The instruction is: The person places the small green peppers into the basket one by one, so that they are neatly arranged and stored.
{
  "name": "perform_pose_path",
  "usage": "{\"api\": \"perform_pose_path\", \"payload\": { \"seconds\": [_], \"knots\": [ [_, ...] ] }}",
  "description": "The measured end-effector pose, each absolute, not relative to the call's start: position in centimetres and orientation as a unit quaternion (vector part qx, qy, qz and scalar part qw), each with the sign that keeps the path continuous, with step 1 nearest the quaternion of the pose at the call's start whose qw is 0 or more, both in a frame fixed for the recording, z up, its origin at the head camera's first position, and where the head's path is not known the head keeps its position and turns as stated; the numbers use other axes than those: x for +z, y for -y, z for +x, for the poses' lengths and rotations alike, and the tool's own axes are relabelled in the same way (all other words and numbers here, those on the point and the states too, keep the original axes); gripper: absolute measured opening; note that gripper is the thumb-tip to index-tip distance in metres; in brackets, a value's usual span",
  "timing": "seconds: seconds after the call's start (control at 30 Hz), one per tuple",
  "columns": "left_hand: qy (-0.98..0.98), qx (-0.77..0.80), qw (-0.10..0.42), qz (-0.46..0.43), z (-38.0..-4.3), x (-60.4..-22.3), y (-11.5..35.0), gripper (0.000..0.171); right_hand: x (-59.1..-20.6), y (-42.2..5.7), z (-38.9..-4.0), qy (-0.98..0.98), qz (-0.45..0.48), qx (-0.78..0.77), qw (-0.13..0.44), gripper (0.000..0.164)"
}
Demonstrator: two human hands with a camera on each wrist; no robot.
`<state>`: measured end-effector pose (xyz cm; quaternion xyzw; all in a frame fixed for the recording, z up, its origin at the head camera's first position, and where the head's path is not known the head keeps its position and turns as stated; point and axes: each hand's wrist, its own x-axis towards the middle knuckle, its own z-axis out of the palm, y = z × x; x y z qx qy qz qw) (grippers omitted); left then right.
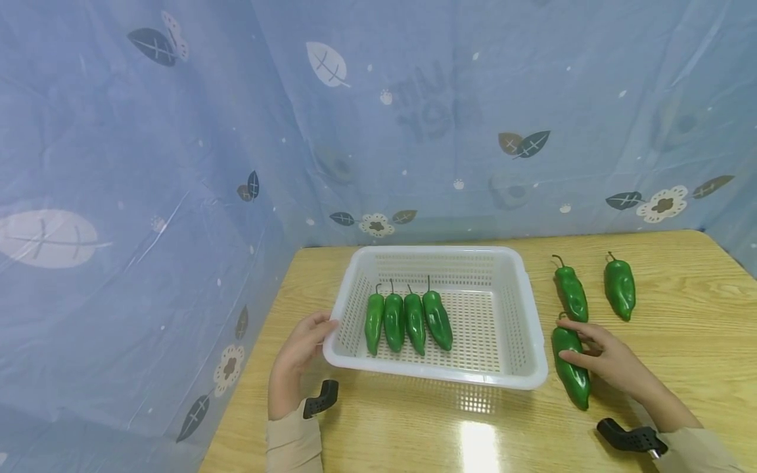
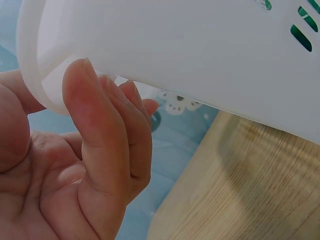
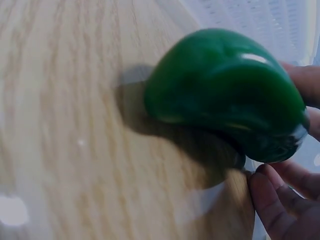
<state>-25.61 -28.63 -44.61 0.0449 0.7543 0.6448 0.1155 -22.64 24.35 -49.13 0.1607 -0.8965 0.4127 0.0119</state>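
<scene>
A white plastic basket (image 1: 434,374) with slotted sides stands on the table, and several green peppers (image 1: 394,322) lie side by side in its left half. My left hand (image 1: 303,345) grips the basket's left rim; in the left wrist view its fingers (image 2: 102,130) curl under the rim against the outer wall (image 2: 190,55). To the right of the basket, my right hand (image 1: 615,361) holds a green pepper (image 1: 571,374) between thumb and fingers. Close up, that pepper (image 3: 225,95) shows its rounded, glossy end over the wood.
Two more green peppers lie right of the basket: one (image 1: 571,294) just beyond the held pepper, another (image 1: 619,289) farther right. The wooden table (image 1: 402,427) meets a blue leaf-patterned sheet (image 1: 414,164) at the back and left. Black wrist mounts (image 1: 631,437) sit by both sleeves.
</scene>
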Motion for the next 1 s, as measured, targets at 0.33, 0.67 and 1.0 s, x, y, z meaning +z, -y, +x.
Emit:
{"api": "perform_pose_path", "payload": {
  "seconds": [0.33,0.67,1.0],
  "knots": [
    [-0.758,0.641,0.113,0.043,-25.54,-44.54,28.62,0.042,-49.06,-23.84,-22.64,0.893,0.174,0.416,0.012,0.052],
    [-0.759,0.640,0.110,0.029,-25.56,-44.62,28.56,0.042,-49.13,-23.92,-22.53,0.896,0.145,0.420,-0.003,0.052],
    [-0.757,0.643,0.111,0.031,-25.47,-44.63,28.55,0.042,-49.20,-23.93,-22.07,0.883,0.115,0.456,-0.006,0.055]
  ]
}}
